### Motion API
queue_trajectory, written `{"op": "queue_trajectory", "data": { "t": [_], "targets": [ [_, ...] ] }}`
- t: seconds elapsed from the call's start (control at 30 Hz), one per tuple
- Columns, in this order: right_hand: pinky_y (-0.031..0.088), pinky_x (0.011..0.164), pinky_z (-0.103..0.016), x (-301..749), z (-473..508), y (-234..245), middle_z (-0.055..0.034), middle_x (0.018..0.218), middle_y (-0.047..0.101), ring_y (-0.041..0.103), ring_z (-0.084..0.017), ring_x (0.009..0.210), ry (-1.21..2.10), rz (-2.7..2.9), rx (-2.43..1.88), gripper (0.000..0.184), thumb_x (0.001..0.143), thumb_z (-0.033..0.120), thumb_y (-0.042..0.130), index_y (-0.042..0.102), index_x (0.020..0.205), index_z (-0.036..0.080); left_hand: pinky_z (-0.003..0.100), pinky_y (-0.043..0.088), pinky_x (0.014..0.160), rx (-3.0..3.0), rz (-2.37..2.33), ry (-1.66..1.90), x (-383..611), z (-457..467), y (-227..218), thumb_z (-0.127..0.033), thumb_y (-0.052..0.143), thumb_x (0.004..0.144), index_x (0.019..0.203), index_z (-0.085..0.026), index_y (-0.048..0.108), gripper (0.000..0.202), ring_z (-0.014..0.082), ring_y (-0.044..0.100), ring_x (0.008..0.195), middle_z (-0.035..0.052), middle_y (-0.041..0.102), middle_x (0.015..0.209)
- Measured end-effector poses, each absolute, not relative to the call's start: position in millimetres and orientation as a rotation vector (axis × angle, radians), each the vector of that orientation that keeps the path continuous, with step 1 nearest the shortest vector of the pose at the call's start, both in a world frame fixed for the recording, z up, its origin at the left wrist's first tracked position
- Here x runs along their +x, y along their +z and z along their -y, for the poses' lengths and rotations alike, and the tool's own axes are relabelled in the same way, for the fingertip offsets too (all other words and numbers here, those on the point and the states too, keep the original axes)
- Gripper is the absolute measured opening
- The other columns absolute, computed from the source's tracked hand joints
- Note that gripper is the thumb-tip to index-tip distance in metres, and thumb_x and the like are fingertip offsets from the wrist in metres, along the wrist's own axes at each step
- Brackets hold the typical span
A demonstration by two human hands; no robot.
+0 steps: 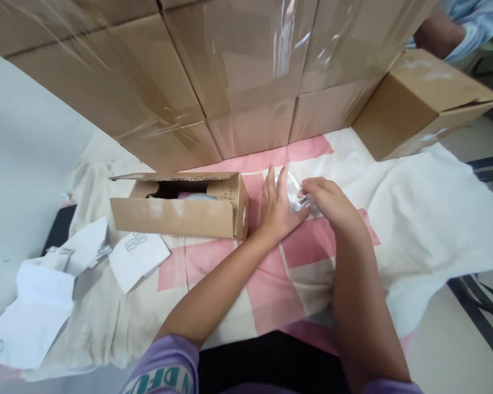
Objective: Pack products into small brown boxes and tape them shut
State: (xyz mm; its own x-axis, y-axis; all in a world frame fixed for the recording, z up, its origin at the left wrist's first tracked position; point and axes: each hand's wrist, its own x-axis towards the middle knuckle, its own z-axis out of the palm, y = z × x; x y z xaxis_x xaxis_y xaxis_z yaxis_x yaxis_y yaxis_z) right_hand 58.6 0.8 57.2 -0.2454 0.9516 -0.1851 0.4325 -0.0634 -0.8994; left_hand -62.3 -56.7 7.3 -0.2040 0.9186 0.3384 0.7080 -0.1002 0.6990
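A small shiny piece of clear and white plastic (294,198), which looks like a bag or wrapper, lies on the cloth between my hands. My left hand (277,208) rests beside its left edge with the fingers spread, the thumb reaching under its near side. From the right, my right hand (327,200) pinches the plastic between bent fingers and thumb. What the plastic contains is too blurred to make out. Left of my hands stands a long cardboard box (176,218), its flaps partly raised. Inside it a pink and pale blue item (197,196) shows.
Taped cardboard boxes (246,71) form a wall at the back. Another carton (423,104) stands at the right, near a person's arm (439,33). Printed papers (137,257) and unfolded white sheets (36,312) lie left on the pink and white cloth (271,290).
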Motion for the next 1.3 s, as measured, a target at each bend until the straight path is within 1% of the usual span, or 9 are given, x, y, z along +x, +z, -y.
{"op": "queue_trajectory", "data": {
  "t": [0.17,0.33,0.5,0.6,0.8,0.9,1.0,1.13,1.3],
  "targets": [
    [0.043,0.062,-0.031,56,1,51,-0.0044,0.080,0.065,0.062,-0.022,0.079,1.303,1.647,-1.543,0.009,0.076,0.022,0.057,0.065,0.071,0.019,0.055,0.026,0.123,1.697,-1.971,1.145,-60,59,7,-0.049,0.084,0.072,0.157,-0.026,0.013,0.113,0.0373,0.020,0.155,0.0171,0.013,0.169],
    [0.047,0.068,-0.031,53,6,63,-0.0033,0.087,0.063,0.062,-0.020,0.082,1.315,1.583,-1.422,0.009,0.081,0.023,0.057,0.065,0.081,0.019,0.057,0.025,0.122,1.706,-2.010,1.176,-62,58,5,-0.062,0.074,0.079,0.157,-0.027,0.014,0.105,0.0364,0.021,0.154,0.0170,0.017,0.167],
    [0.045,0.071,-0.032,58,11,73,-0.0029,0.084,0.061,0.061,-0.019,0.083,1.174,1.673,-1.484,0.015,0.083,0.022,0.058,0.061,0.069,0.019,0.060,0.025,0.121,1.725,-2.075,1.132,-62,59,6,-0.071,0.069,0.080,0.158,-0.028,0.016,0.104,0.0377,0.025,0.152,0.0173,0.022,0.166],
    [0.042,0.069,-0.032,70,23,73,-0.0009,0.074,0.057,0.055,-0.018,0.075,1.151,1.677,-1.615,0.018,0.083,0.022,0.057,0.059,0.065,0.020,0.060,0.024,0.122,1.704,-2.086,1.102,-62,59,10,-0.067,0.072,0.078,0.158,-0.028,0.015,0.105,0.0383,0.024,0.153,0.0160,0.022,0.167],
    [0.034,0.057,-0.030,89,38,72,0.0019,0.061,0.050,0.046,-0.016,0.061,1.238,1.629,-1.753,0.026,0.083,0.038,0.059,0.057,0.063,0.022,0.061,0.026,0.120,1.685,-2.084,1.032,-62,58,12,-0.062,0.076,0.076,0.158,-0.030,0.018,0.105,0.0390,0.024,0.153,0.0136,0.022,0.167],
    [0.037,0.056,-0.029,86,33,67,-0.0011,0.059,0.060,0.051,-0.016,0.059,1.279,1.644,-1.693,0.036,0.082,0.048,0.065,0.061,0.059,0.021,0.061,0.027,0.120,1.705,-2.104,1.073,-62,58,10,-0.067,0.070,0.079,0.157,-0.029,0.019,0.101,0.0382,0.026,0.152,0.0149,0.025,0.166],
    [0.044,0.060,-0.029,83,25,61,-0.0041,0.062,0.068,0.060,-0.017,0.062,1.424,1.540,-1.554,0.035,0.078,0.046,0.073,0.063,0.057,0.020,0.060,0.028,0.120,1.717,-2.131,1.090,-61,59,8,-0.070,0.065,0.081,0.157,-0.027,0.020,0.098,0.0382,0.029,0.151,0.0168,0.027,0.164],
    [0.047,0.062,-0.028,82,23,58,-0.0029,0.055,0.065,0.061,-0.016,0.060,1.653,1.429,-1.368,0.041,0.075,0.045,0.079,0.056,0.051,0.021,0.059,0.027,0.120,1.732,-2.129,1.076,-62,60,8,-0.067,0.063,0.085,0.157,-0.026,0.020,0.094,0.0384,0.027,0.151,0.0163,0.026,0.165],
    [0.048,0.063,-0.028,80,29,56,-0.0019,0.053,0.064,0.064,-0.017,0.062,1.711,1.352,-1.260,0.052,0.076,0.042,0.083,0.044,0.049,0.023,0.056,0.025,0.121,1.749,-2.121,1.075,-63,61,9,-0.057,0.062,0.087,0.157,-0.025,0.019,0.088,0.0368,0.026,0.151,0.0151,0.026,0.164]
  ]
}}
